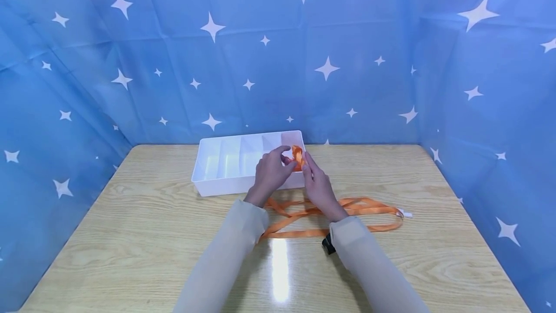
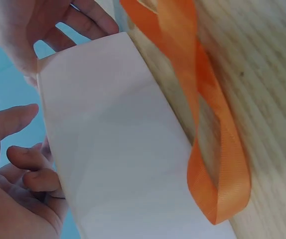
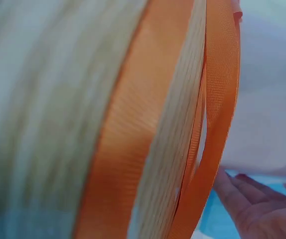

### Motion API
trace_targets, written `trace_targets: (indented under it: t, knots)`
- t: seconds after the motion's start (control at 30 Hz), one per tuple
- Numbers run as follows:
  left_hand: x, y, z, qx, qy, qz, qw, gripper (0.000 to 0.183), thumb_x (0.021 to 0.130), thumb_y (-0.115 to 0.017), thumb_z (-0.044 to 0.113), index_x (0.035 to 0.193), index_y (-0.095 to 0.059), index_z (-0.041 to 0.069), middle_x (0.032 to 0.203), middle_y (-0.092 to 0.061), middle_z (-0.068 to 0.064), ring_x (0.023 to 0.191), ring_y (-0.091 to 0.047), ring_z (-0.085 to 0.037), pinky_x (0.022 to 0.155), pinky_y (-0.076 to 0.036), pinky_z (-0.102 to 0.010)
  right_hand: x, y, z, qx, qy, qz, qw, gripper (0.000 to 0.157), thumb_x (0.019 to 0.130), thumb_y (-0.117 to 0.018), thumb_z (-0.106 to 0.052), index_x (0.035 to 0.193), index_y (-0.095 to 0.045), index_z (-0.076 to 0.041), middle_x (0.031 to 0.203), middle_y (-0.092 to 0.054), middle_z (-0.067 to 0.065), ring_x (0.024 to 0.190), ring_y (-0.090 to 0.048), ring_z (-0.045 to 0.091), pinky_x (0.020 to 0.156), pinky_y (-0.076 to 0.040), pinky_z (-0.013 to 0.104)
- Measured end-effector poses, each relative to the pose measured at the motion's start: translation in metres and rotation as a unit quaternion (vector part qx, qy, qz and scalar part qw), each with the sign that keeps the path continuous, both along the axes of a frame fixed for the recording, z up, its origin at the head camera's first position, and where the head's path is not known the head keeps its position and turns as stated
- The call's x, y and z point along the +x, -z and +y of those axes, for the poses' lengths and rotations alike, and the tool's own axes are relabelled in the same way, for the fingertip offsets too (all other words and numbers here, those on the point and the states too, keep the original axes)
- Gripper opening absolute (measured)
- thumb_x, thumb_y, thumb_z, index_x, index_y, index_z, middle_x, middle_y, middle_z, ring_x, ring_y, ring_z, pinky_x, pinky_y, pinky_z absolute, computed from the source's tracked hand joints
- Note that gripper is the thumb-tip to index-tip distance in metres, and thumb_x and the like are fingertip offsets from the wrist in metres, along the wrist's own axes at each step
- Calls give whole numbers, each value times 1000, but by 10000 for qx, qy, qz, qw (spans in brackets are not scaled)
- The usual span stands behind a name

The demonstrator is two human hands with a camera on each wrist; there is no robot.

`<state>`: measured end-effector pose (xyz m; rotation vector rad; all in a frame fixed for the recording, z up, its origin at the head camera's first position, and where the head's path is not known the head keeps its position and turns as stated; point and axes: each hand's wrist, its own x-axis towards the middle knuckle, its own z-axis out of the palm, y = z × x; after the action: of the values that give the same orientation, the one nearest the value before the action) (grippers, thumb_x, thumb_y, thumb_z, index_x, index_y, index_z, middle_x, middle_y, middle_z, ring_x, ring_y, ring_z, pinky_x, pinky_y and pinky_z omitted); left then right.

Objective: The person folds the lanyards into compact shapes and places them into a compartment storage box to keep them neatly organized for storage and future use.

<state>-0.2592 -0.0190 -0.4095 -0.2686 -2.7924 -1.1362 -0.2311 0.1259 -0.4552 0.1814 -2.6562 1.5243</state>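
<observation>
Bunched strap [image 1: 298,153] at box's [image 1: 226,187] right end.
Best pressed fully inside; left hand [image 1: 271,172] loosely curved, nothing gripped; right hand's [image 1: 319,186] grip cannot be told.

hands [image 1: 272,172] [image 1: 320,186]: 2 | tray [image 1: 226,187]: 1 | compartments [image 1: 229,158]: 5 | orange bundle [image 1: 298,155]: 1 | table [image 1: 152,235]: 1 | loose ribbons [image 1: 299,234]: uncountable

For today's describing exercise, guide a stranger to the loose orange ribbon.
On the wooden table stands a white divided box. The orange ribbon sprawls in front of it in long loops, unlike the bunched orange bundle at the box's right end.
</observation>
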Motion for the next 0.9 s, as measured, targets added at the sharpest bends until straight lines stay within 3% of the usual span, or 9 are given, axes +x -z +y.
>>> trace_targets:
  t: [0.13,0.17,0.3,0.4,0.57,0.67,0.9]
  knots:
    - [2,1,-1,-23,78,70,9999,46,88,-76,22,131,-64,10,85,-68,-3,58,-54,-16,51,-47,-25,1,-1,-2,100,145,27,9998,52,110,-36,-25,159,-23,-13,153,-41,16,89,-58,43,71,-54,44]
    - [2,1,-2,-31,87,91,9999,46,88,-76,22,131,-65,11,85,-68,-3,58,-54,-16,51,-47,-25,2,-1,-3,111,161,24,9998,52,110,-36,-25,159,-23,-13,153,-42,16,90,-60,41,72,-55,43]
    - [3,3,-3,59,168,157,9997,44,88,-76,21,130,-65,10,85,-69,-3,57,-53,-16,50,-46,-25,2,-2,-3,76,117,-65,9999,53,110,-36,-27,159,-22,-15,154,-40,15,111,-60,38,86,-55,44]
    - [4,5,-6,126,303,193,9993,42,90,-73,21,130,-66,10,87,-70,-2,55,-52,-17,49,-44,-26,3,-4,-1,54,0,-226,9997,54,110,-34,-31,160,-20,-17,160,-30,11,135,-46,35,100,-47,48]
    - [9,7,-9,345,636,302,9969,38,92,-71,20,128,-67,9,90,-69,-2,59,-50,-17,50,-42,-26,6,-9,9,2,-126,-539,9985,59,109,-33,-36,160,-15,-14,157,-35,18,139,-39,37,108,-37,55]
    - [12,7,-10,566,871,350,9940,36,92,-72,18,126,-67,7,92,-70,-4,61,-51,-18,52,-44,-26,8,-15,17,-85,-57,-598,9982,60,109,-34,-36,160,-14,-11,150,-41,24,131,-49,40,105,-40,55]
    - [17,8,-12,645,1265,288,9895,36,92,-74,23,124,-69,7,98,-72,-3,63,-53,-14,55,-47,-25,11,-34,37,-77,-51,-298,9995,58,106,-47,-30,157,-28,-11,142,-49,25,107,-65,38,87,-54,46]
